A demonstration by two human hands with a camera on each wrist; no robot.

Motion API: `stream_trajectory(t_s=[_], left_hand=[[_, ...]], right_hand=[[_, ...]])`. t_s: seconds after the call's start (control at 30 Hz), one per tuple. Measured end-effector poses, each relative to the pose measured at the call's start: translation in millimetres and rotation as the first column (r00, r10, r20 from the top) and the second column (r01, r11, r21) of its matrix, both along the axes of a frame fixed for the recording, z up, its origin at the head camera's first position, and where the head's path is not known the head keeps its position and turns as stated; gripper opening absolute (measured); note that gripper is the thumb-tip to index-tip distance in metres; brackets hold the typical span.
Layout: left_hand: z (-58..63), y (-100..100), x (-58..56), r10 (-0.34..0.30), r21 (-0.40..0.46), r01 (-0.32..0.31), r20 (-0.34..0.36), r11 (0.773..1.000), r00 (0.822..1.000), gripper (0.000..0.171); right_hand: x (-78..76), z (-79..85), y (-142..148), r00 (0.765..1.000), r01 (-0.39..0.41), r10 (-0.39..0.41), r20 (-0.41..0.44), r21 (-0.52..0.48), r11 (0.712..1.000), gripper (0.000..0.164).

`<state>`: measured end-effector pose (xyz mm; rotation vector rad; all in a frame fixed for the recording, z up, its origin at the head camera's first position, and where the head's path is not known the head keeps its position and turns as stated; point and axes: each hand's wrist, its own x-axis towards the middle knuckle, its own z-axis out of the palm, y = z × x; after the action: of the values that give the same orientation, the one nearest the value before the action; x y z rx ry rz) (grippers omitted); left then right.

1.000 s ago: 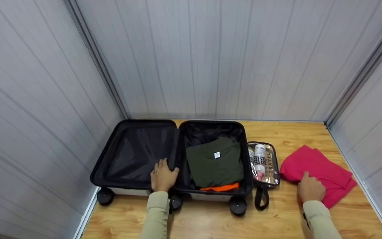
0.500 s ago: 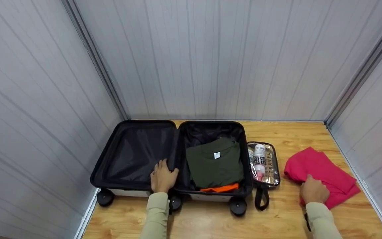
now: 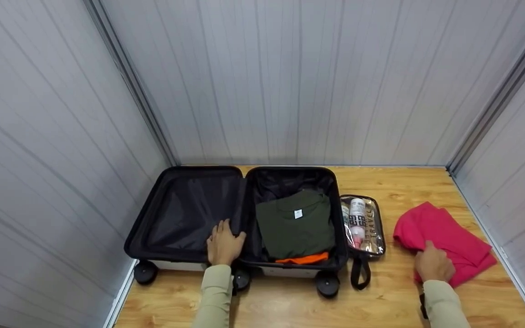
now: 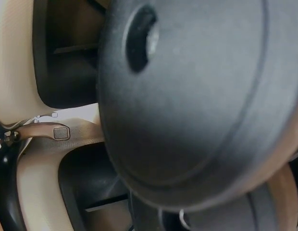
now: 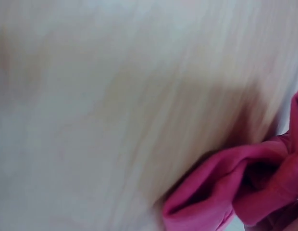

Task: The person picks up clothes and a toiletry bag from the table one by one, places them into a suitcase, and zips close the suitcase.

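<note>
My left hand [image 3: 224, 245] rests with extended fingers on the inner edge of the left half of an open black-lined suitcase [image 3: 180, 209]. At the far right, my right hand [image 3: 434, 264] has its fingers curled at the near left edge of a folded pink garment [image 3: 454, 237] and grips it. Loose pink folds [image 5: 211, 187] show beside the wooden floor in the right wrist view. A dark green T-shirt [image 3: 296, 232] with a white neck label lies folded in the suitcase's right half, over an orange cloth [image 3: 306, 258].
A clear toiletry bag [image 3: 372, 228] holding bottles lies against the suitcase's right side, its black strap [image 3: 359, 273] towards me. Black wheels [image 3: 327, 283] jut from the near side; one wheel [image 4: 197, 106] fills much of the left wrist view. Grey panel walls [image 3: 312, 91] enclose the floor.
My right hand has shifted slightly to the right, and the pink garment has slid right with it, widening the gap to the toiletry bag. The left hand stays where it was.
</note>
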<state>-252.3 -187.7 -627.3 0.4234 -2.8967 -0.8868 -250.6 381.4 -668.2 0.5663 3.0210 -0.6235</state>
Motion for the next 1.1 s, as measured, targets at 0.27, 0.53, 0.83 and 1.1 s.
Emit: stream_trajectory(t_s=[0.27, 0.53, 0.83, 1.1], left_hand=[[-0.1, 1, -1.4, -0.002, 0.002, 0.002, -0.001, 1.0, 1.0, 0.073], [-0.5, 1, -0.6, -0.005, 0.001, 0.005, -0.004, 1.0, 1.0, 0.073], [-0.3, 0, -1.5, -0.004, 0.011, 0.004, -0.006, 1.0, 1.0, 0.074], [-1.4, 0, -0.2, -0.001, 0.007, 0.001, -0.01, 1.0, 1.0, 0.073]], right_hand=[[0.4, -0.6, 0, 1.0, -0.006, 0.005, -0.022, -0.013, 1.0, 0.042], [0.7, -0.2, 3, 1.0, -0.014, 0.015, 0.008, -0.045, 0.999, 0.045], [1.3, 4.4, 6, 0.999, 0.004, 0.0, 0.038, -0.1, 0.995, 0.054], [1.4, 8.0, 11, 0.994, 0.027, -0.009, 0.108, -0.163, 0.986, 0.061]])
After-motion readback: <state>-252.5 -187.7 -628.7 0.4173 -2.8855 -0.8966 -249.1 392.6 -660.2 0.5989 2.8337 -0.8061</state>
